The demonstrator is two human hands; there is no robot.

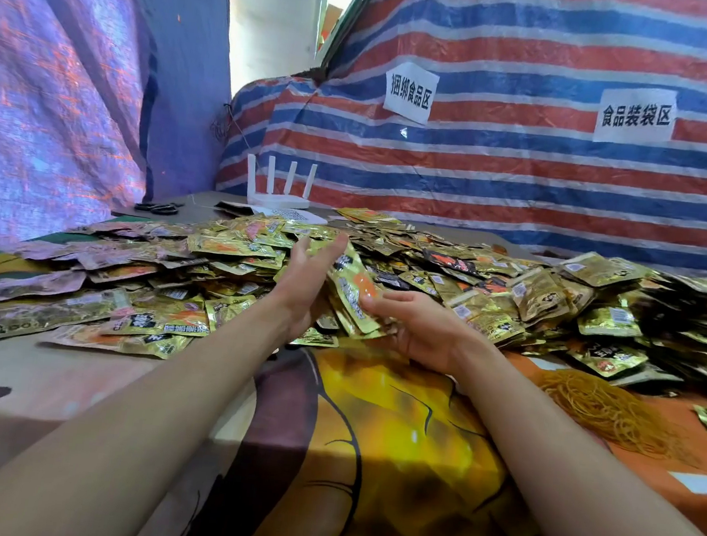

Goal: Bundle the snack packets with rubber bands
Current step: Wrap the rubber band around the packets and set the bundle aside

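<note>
Striped tarp walls (529, 177) surround a cloth-covered table (388, 448). Scissors (158, 207) and a white router (279, 191) sit at its far edge; gold snack packets (143, 283) heap across it. The left hand (308, 284), fingers straight, presses a stack of packets (351, 289) that the right hand (419, 328) grips, thumb on top. Rubber bands (600, 406) pile near the right edge.

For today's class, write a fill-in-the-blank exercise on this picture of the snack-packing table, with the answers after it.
1. The white router at the back has ___ upright antennas.
2. The black scissors lie to the ___ of the router.
3. The heap of rubber bands lies on the person's ___ side.
4. The left hand and the right hand hold a stack of packets ___ them.

Missing words: four; left; right; between.
</note>
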